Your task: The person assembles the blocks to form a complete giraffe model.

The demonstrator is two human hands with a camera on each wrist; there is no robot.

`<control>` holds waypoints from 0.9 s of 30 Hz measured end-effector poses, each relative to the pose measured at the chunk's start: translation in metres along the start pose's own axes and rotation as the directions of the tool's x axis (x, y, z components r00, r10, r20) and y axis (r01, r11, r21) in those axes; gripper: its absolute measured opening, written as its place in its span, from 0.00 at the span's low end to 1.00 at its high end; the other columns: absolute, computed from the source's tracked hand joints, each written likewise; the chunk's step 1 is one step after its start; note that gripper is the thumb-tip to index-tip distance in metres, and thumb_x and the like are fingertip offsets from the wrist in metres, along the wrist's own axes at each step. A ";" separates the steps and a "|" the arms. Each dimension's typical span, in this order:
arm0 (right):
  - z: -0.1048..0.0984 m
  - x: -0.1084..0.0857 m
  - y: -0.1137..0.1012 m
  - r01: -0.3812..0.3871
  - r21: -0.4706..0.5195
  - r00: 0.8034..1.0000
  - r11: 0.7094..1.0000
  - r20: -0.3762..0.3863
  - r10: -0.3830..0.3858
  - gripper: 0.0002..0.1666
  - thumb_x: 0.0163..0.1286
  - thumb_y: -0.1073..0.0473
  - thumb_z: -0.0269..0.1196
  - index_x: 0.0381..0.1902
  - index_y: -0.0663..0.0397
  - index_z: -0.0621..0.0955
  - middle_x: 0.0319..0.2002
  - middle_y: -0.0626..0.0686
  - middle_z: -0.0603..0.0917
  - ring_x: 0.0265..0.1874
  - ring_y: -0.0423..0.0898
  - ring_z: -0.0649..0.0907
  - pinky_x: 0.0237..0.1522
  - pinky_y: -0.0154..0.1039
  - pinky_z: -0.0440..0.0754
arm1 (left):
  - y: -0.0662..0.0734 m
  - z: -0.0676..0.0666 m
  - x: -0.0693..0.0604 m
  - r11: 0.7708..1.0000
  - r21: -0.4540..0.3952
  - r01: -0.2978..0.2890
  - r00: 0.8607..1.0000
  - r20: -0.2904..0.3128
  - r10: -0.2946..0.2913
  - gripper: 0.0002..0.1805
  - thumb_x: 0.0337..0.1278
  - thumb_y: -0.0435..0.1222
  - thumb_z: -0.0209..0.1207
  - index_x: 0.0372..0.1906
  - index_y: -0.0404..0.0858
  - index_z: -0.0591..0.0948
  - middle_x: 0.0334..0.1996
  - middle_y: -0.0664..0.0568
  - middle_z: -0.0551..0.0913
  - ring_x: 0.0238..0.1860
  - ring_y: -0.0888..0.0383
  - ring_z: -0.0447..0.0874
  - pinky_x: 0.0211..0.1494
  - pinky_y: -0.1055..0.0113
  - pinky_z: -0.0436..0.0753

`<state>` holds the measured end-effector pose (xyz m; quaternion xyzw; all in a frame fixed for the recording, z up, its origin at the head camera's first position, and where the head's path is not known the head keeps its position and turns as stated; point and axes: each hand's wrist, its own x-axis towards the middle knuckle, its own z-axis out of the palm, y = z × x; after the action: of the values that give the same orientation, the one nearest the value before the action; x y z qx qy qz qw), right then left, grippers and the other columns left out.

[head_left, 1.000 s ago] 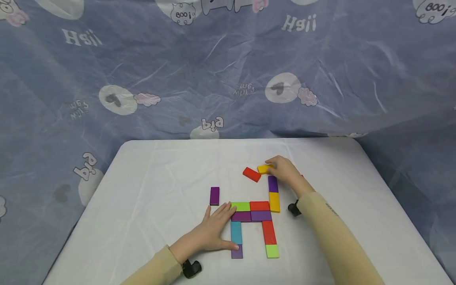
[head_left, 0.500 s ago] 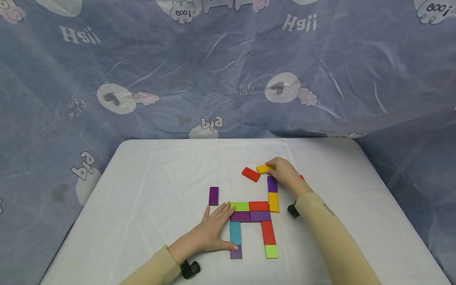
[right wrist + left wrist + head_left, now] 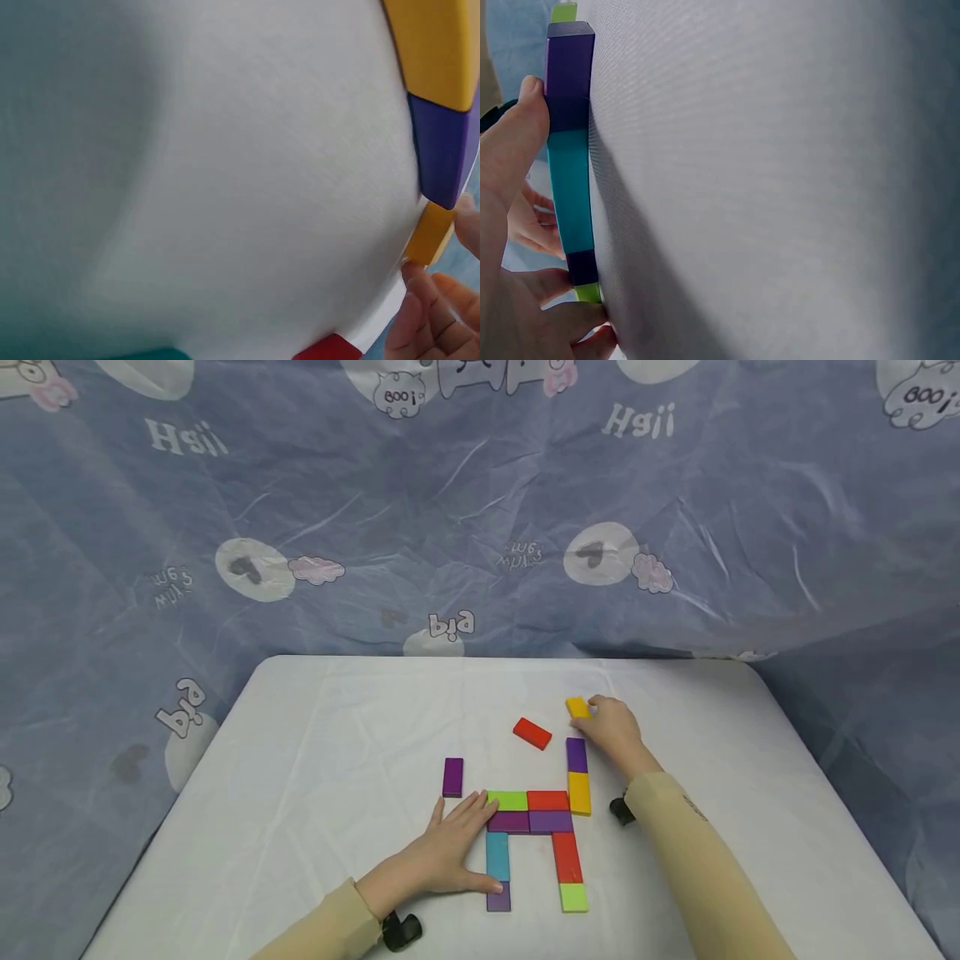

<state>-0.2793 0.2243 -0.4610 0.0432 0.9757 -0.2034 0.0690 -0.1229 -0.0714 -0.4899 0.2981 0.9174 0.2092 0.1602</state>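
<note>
Our right hand (image 3: 613, 729) pinches a yellow block (image 3: 576, 707) just beyond a purple block (image 3: 576, 755); our left hand (image 3: 442, 853), fingers spread, touches a green block (image 3: 513, 801). Sloppy pushing could knock that purple block askew.

Soft, even light whitens the worktop (image 3: 337, 735) in my head view, while pale glare streaks the creased sheet (image 3: 420, 502) behind. My left wrist view catches a dark, soft-edged shadow beside the turquoise block (image 3: 571, 191) and a blurred right edge; my right wrist view dims to murky teal at left.
</note>
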 end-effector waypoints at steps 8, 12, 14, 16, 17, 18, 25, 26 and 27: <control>0.001 0.004 0.005 0.093 -0.009 0.996 0.996 0.005 -0.093 0.33 0.71 0.54 0.60 0.69 0.64 0.69 0.50 0.66 0.79 0.46 0.59 0.78 0.53 0.52 0.79 | 0.000 0.000 0.002 1.000 0.009 0.001 1.000 -0.002 -0.001 0.61 0.44 0.68 0.65 0.79 0.43 0.53 0.79 0.47 0.50 0.80 0.49 0.44 0.73 0.31 0.41; 0.002 0.008 0.007 0.157 -0.042 0.986 0.987 0.058 -0.154 0.31 0.74 0.59 0.55 0.71 0.64 0.66 0.69 0.68 0.68 0.65 0.68 0.69 0.69 0.62 0.65 | 0.000 0.000 0.001 1.000 0.013 0.006 1.000 0.006 -0.006 0.61 0.44 0.68 0.64 0.79 0.43 0.52 0.79 0.47 0.50 0.80 0.50 0.44 0.73 0.30 0.41; 0.004 0.008 0.009 0.175 -0.034 0.981 0.984 0.089 -0.171 0.30 0.75 0.61 0.53 0.72 0.63 0.65 0.71 0.65 0.66 0.67 0.69 0.67 0.70 0.62 0.62 | 0.000 0.001 -0.001 1.000 0.017 0.005 1.000 0.008 -0.005 0.61 0.44 0.68 0.64 0.79 0.43 0.52 0.79 0.47 0.50 0.80 0.50 0.44 0.73 0.30 0.41; 0.005 0.008 0.009 0.180 -0.028 0.979 0.983 0.102 -0.176 0.30 0.76 0.61 0.53 0.73 0.62 0.65 0.72 0.64 0.66 0.68 0.68 0.66 0.71 0.62 0.61 | 0.000 0.001 -0.001 1.000 0.017 0.004 1.000 0.007 -0.004 0.61 0.44 0.68 0.64 0.79 0.43 0.52 0.79 0.46 0.50 0.80 0.49 0.44 0.73 0.30 0.41; 0.005 0.007 0.009 0.183 -0.025 0.978 0.983 0.105 -0.180 0.30 0.75 0.61 0.53 0.72 0.62 0.65 0.71 0.64 0.67 0.68 0.68 0.66 0.71 0.62 0.61 | 0.000 0.001 -0.001 1.000 0.015 0.004 1.000 0.007 -0.004 0.61 0.44 0.68 0.64 0.79 0.43 0.52 0.79 0.46 0.50 0.80 0.49 0.44 0.73 0.30 0.41; 0.005 0.007 0.009 0.186 -0.019 0.977 0.982 0.107 -0.183 0.30 0.75 0.61 0.53 0.72 0.62 0.66 0.71 0.64 0.68 0.68 0.67 0.66 0.71 0.61 0.61 | 0.000 0.001 -0.002 1.000 0.012 0.004 1.000 0.007 -0.004 0.61 0.45 0.68 0.64 0.79 0.43 0.52 0.79 0.46 0.50 0.80 0.49 0.44 0.73 0.30 0.41; 0.003 0.004 0.007 0.186 0.013 0.972 0.983 0.146 -0.186 0.30 0.75 0.60 0.55 0.72 0.60 0.66 0.71 0.63 0.68 0.71 0.65 0.65 0.72 0.61 0.59 | 0.000 0.000 -0.002 1.000 0.010 -0.001 1.000 0.002 0.001 0.61 0.45 0.67 0.65 0.79 0.42 0.53 0.79 0.45 0.50 0.80 0.48 0.45 0.73 0.30 0.41; 0.003 0.004 0.008 0.181 0.015 0.972 0.983 0.153 -0.181 0.31 0.75 0.60 0.55 0.73 0.60 0.66 0.71 0.63 0.68 0.71 0.64 0.65 0.72 0.61 0.59 | 0.000 0.000 -0.001 1.000 0.008 -0.004 1.000 0.000 0.004 0.61 0.45 0.67 0.65 0.78 0.42 0.53 0.79 0.45 0.51 0.80 0.48 0.45 0.73 0.30 0.41; 0.003 0.003 0.008 0.178 0.013 0.971 0.984 0.158 -0.178 0.31 0.75 0.60 0.55 0.73 0.60 0.65 0.71 0.63 0.68 0.72 0.63 0.65 0.72 0.60 0.59 | 0.001 0.000 -0.001 1.000 0.005 -0.004 1.000 0.001 0.004 0.60 0.45 0.67 0.65 0.79 0.42 0.53 0.79 0.45 0.50 0.80 0.48 0.45 0.73 0.30 0.41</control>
<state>-0.2814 0.2306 -0.4670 -0.0609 0.9672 -0.2109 0.1279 -0.1217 -0.0719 -0.4893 0.3003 0.9173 0.2070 0.1596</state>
